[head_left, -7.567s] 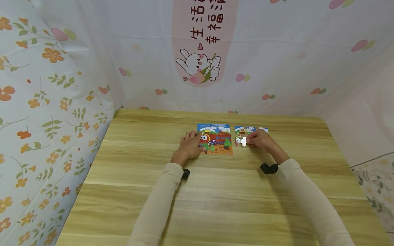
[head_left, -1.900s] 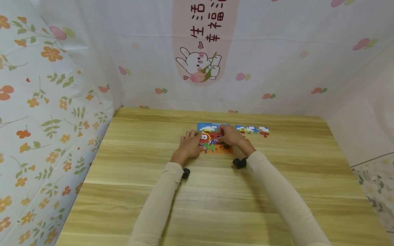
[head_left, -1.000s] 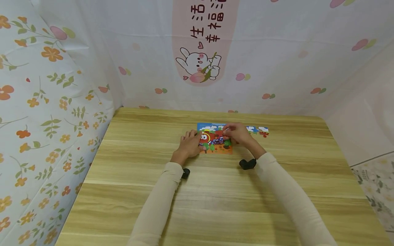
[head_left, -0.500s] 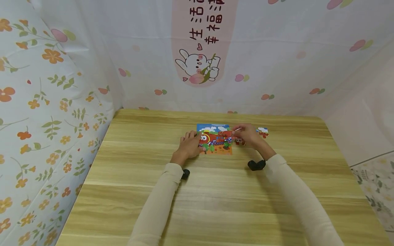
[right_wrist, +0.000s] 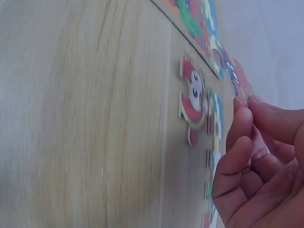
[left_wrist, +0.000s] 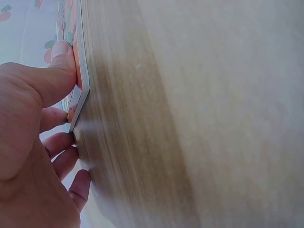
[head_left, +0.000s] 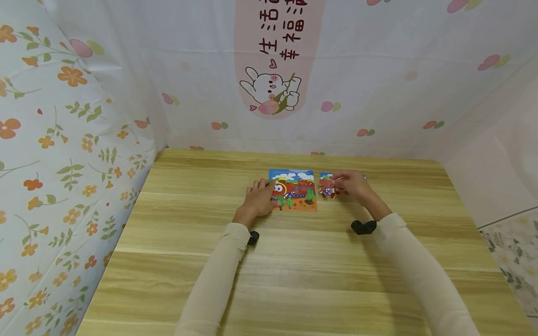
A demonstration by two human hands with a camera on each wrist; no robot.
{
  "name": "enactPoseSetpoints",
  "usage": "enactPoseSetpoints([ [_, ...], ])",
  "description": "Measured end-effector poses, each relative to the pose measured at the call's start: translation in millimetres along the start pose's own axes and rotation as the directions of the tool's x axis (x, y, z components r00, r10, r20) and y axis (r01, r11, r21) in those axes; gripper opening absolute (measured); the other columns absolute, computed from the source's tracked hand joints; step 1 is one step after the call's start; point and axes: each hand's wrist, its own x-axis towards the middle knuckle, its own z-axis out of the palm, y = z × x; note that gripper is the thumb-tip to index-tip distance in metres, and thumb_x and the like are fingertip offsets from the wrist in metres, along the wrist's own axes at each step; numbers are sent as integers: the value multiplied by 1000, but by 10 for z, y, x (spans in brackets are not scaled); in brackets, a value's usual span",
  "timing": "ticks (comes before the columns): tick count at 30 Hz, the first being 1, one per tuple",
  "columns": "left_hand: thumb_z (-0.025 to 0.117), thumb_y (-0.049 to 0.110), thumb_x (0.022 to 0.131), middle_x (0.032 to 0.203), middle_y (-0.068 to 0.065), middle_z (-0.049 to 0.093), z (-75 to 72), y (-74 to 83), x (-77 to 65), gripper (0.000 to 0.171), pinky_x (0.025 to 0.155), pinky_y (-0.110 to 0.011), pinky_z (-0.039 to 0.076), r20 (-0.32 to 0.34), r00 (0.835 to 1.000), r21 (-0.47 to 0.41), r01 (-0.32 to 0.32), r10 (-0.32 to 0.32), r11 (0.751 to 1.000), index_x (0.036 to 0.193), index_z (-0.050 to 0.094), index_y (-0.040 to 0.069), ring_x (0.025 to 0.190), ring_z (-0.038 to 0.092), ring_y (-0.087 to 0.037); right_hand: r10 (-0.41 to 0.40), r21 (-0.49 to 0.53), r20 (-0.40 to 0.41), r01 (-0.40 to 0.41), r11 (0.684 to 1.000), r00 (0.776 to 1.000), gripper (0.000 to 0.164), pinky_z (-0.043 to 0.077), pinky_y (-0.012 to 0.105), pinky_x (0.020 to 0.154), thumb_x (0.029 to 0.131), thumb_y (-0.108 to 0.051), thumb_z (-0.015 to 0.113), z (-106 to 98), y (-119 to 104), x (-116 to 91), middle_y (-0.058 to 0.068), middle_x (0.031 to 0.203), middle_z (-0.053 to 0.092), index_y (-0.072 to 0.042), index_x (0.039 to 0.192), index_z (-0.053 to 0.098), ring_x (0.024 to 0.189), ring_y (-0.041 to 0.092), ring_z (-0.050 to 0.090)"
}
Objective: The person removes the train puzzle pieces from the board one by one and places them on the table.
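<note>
Thumb and forefinger of the right hand [head_left: 355,185] pinch a train jigsaw piece [right_wrist: 232,71]. Near these fingers, an eyed piece [right_wrist: 192,97] and other jigsaw pieces [right_wrist: 215,116] lie on the bench [head_left: 294,280]. Further left, the train puzzle board [head_left: 300,203] lies flat, the left hand [head_left: 257,199] at its left edge, fingers loose, thumb resting on top.

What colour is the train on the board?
The train is mostly red, clearest in the head view.
</note>
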Motion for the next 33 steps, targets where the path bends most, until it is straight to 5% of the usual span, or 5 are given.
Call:
enactPoseSetpoints([
  [13, 55, 45, 100, 156, -8, 25, -6, 4, -6, 74, 104, -46, 27, -7, 1000, -3, -5, 5, 1000, 160, 22, 16, 140, 24, -31, 58, -55, -12, -59, 997, 998, 32, 50, 33, 73, 100, -19, 60, -223, 149, -71, -5, 90, 69, 4, 122, 63, 79, 9, 61],
  [33, 56, 45, 100, 157, -9, 24, -5, 3, -1, 74, 106, -47, 27, -9, 1000, -1, -6, 6, 1000, 160, 22, 17, 141, 24, -32, 135, -109, -57, -140, 984, 989, 29, 47, 26, 62, 101, -18, 58, -426, 348, -139, -8, 82, 62, 4, 120, 64, 73, 10, 54],
])
